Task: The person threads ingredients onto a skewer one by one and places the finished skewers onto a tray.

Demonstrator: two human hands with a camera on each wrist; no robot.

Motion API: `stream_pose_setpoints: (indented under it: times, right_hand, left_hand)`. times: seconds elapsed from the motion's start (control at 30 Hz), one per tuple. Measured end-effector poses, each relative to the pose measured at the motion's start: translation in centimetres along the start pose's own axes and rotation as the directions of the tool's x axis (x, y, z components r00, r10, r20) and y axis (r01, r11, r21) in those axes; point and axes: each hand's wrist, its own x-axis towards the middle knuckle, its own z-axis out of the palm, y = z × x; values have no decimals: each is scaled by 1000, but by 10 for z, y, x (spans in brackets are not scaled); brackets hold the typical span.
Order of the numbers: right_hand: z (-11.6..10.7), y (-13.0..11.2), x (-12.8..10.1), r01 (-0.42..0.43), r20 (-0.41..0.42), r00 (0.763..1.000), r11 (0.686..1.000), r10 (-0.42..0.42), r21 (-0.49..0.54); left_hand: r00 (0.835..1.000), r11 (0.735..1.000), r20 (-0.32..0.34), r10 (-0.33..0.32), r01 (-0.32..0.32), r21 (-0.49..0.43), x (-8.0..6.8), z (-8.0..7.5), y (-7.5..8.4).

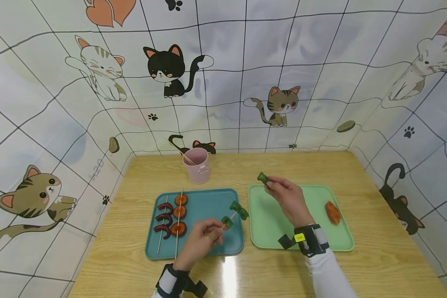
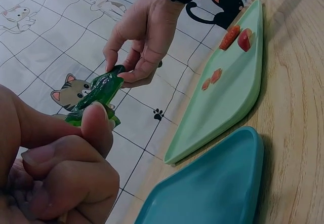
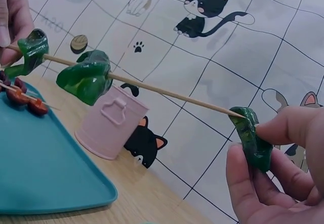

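Backdrop: soft white sheeting (image 1: pixel 320 49), gridded with dark lines and printed with cartoon cats and paw marks, enclosing the table on three sides.

Table (image 1: pixel 238 165): pale wood-grain top, smooth, with a glare patch near the front edge.

Green tray (image 1: pixel 268 223): mint, rounded rectangle with raised rim, at 3 o'clock of the blue tray, just beside it. An orange-red food piece (image 1: pixel 333 212) lies near its right edge.

Blue tray (image 1: pixel 208 203): teal, same form. On its left half lie two finished skewers side by side, one of dark red curved sausage pieces (image 1: pixel 164 218), one of round orange-brown slices (image 1: pixel 179 213).

Pink cup (image 1: pixel 197 164): small pail shape with side handle, at 12 o'clock of the blue tray, with sticks leaning out of it.

Right hand (image 1: pixel 288 198): raised over the green tray's far left part, thumb and fingertips pinching a green pepper piece (image 3: pixel 254 138), glossy and folded; the skewer's point meets this piece.

Left hand (image 1: pixel 201 240): over the blue tray's near right part, fingers curled, pinching the bamboo skewer (image 3: pixel 167 93) at its blunt end. The stick is thin and pale, and runs toward 2 o'clock. Two shiny green pepper pieces (image 1: pixel 240 210) are already threaded on it, apart from each other, nearer the left hand than the right.
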Motion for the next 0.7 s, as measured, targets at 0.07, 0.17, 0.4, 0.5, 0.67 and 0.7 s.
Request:
stream_pose_setpoints:
  times: [0.07,0.17,0.4,0.5,0.67,0.7]
  right_hand:
    - [1,-1,0,-6,4,1000,1000,6,25]
    - [2,-1,0,-14,17,1000,999,13,44]
    - [0,1,-1,-2,46,999,997,-1,75]
    - [1,1,-2,-8,44,999,995,4,99]
    - [4,2,-3,-15,40,999,993,11,114]
    - [4,2,-3,-16,42,999,994,12,108]
  left_hand:
    - [1000,1000,-2,1,-1,7,0,1,0]
    - [1000,1000,-2,0,0,9,0,2,1]
    - [1000,1000,-3,-7,7,1,0,3,1]
    - [1000,1000,0,1,-1,4,1,4,-1]
    - [1000,1000,0,7,-7,9,1,4,-2]
    - [1000,1000,0,6,-6,8,1,4,-2]
